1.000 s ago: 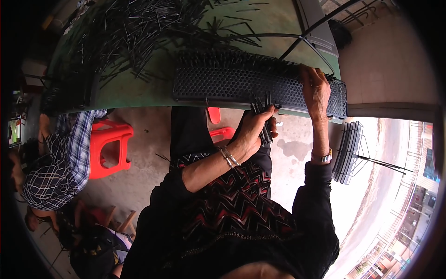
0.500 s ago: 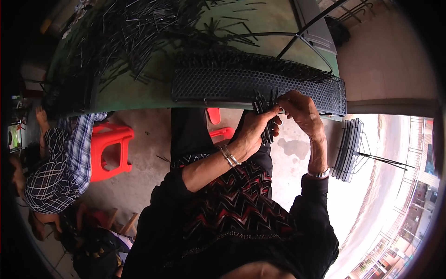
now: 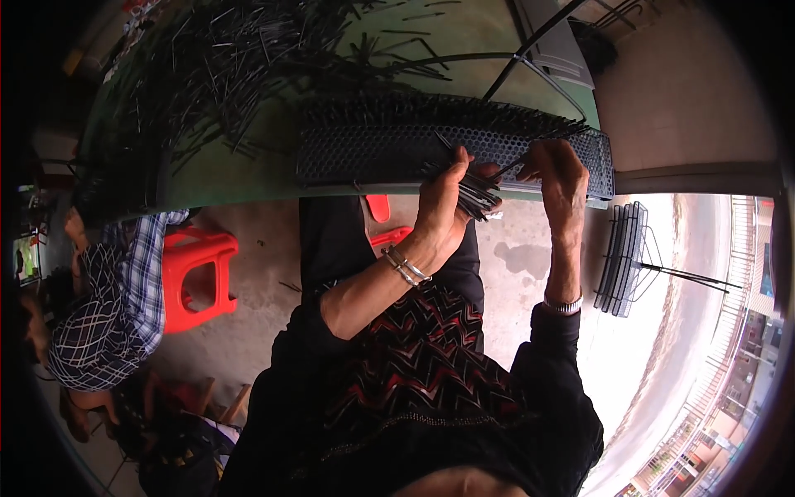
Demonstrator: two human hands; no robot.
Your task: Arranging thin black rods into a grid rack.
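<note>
In my left hand (image 3: 440,207) is a bundle of thin black sticks (image 3: 478,197), closed between thumb and fingers and slanting across the palm. To its right, my right hand (image 3: 565,180) pinches a single black stick (image 3: 508,169) that points toward the bundle. Both hands are above the front edge of a long rack (image 3: 364,156) with a dark honeycomb surface. Many black sticks (image 3: 414,108) stand upright in the rack's rear rows, while its front rows show bare holes. The fingertips of my right hand are partly hidden.
The rack lies along the near edge of a green table (image 3: 240,178). Loose black sticks (image 3: 248,58) are heaped at the far left. A bent metal rod frame (image 3: 517,58) rises behind the rack. A red stool (image 3: 199,277) and another person (image 3: 99,315) are at the left.
My left hand has turned, so the bundle tilts from nearly upright to slanting. My right hand has moved right and slightly away from the bundle, with one stick now showing in its pinch.
</note>
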